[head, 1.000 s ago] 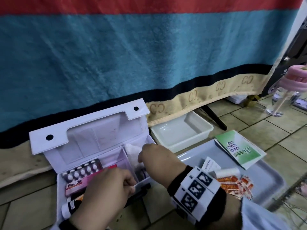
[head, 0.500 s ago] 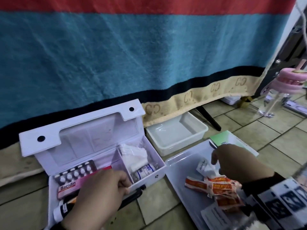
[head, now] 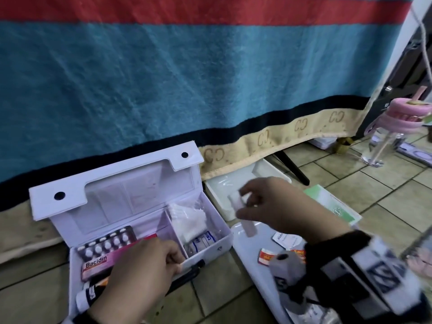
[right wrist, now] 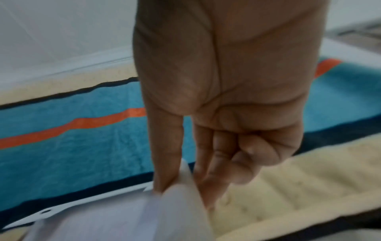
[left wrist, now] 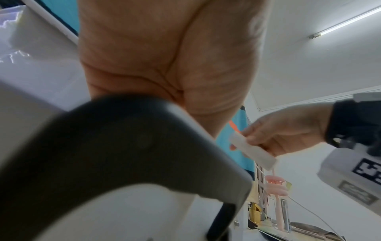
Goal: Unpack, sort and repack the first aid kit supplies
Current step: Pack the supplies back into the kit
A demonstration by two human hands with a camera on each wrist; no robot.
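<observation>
The white first aid box (head: 219, 232) stands open on the floor tiles with its lid up. It holds a blister pack (head: 107, 242), a pink Bacidin carton (head: 100, 263), bagged white gauze (head: 187, 218) and a small labelled bottle (head: 203, 239). My left hand (head: 173, 260) grips the box's front edge, above its black handle (left wrist: 123, 146). My right hand (head: 243, 202) hovers between the box and the grey tray (head: 245, 251), pinching a white bandage roll (head: 249, 229) between thumb and fingers. The roll (left wrist: 251, 150) also shows in the left wrist view. In the right wrist view it (right wrist: 181, 195) is blurred.
Orange sachets (head: 266, 256) and an alcohol pad (head: 285, 239) lie on the tray. A white tub (head: 224, 183) sits behind it, with a green packet (head: 332, 206) to the right. A striped blanket (head: 187, 90) hangs behind. A pink-lidded bottle (head: 383, 136) stands far right.
My right hand left the box, reached to the tray, picked up the white roll and now carries it back leftward, lifted. The left hand stayed on the box.
</observation>
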